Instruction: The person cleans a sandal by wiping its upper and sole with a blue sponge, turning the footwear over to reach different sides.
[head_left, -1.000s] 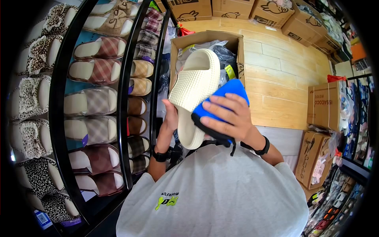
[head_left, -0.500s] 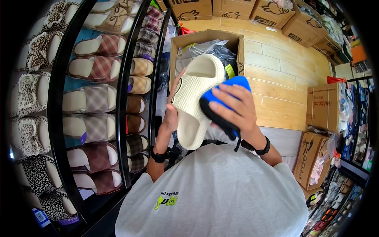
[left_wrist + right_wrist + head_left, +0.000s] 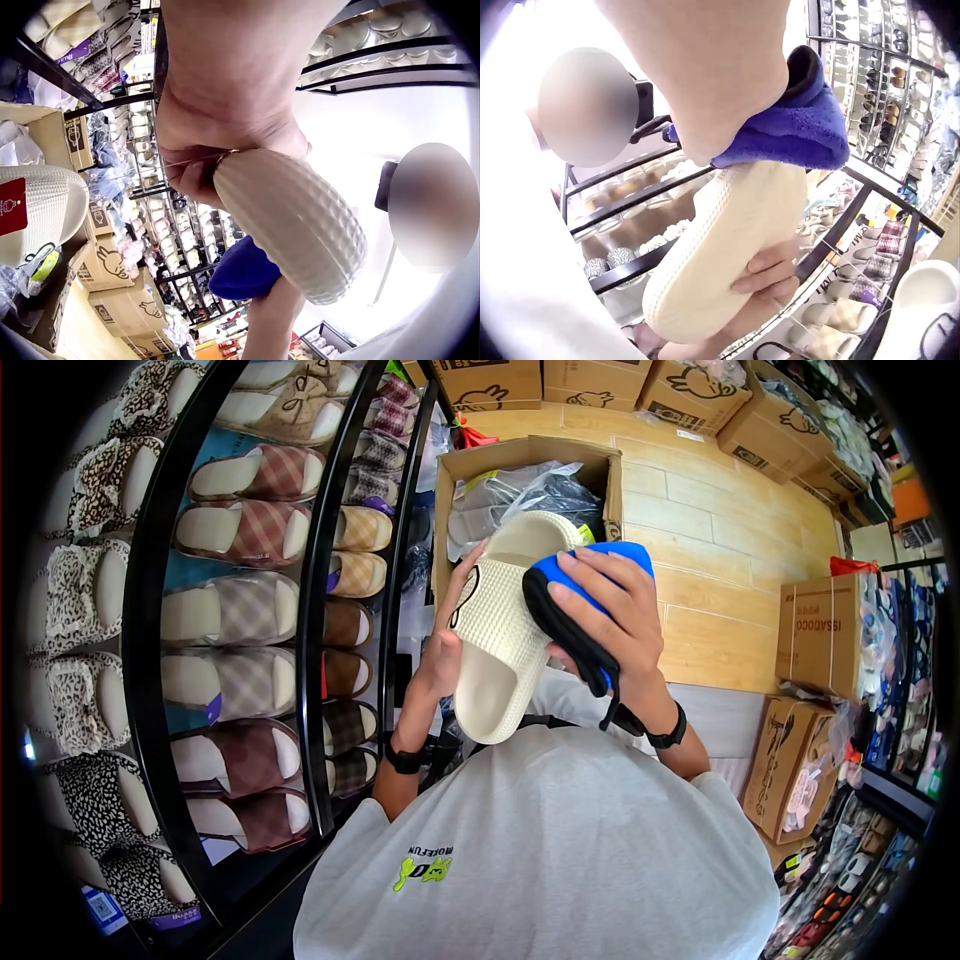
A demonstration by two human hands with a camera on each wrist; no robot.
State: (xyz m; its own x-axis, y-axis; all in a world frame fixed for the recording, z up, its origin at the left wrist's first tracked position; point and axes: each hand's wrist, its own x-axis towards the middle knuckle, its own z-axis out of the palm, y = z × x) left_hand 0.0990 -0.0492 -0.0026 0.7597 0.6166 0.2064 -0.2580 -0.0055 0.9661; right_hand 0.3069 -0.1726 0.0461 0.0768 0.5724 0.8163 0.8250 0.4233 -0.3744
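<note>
My left hand (image 3: 440, 660) grips a cream slide slipper (image 3: 490, 705) with a waffle-textured strap, thumb on the near edge and fingers around the outer side. In the right wrist view, those fingers (image 3: 769, 270) press on the smooth sole. A black cord loop (image 3: 463, 600) hangs at the strap. My right hand (image 3: 620, 610) holds a blue plush cloth pad (image 3: 632, 557) with a black edge and a dangling cord, its fingers spread over the top and thumb below. The pad lies right at the slipper's right side.
Below the hands stands an open carton (image 3: 612, 460) with bagged footwear. Another cream slipper (image 3: 45, 221) with a red tag shows there in the left wrist view. A black rack (image 3: 318, 660) of slippers runs along the left; more cartons (image 3: 815, 630) line the wooden floor.
The slipper has shifted right and slightly down, with its strap turned more toward the head camera. The right hand and pad have moved right along its side. Left fingers now show around its outer edge.
</note>
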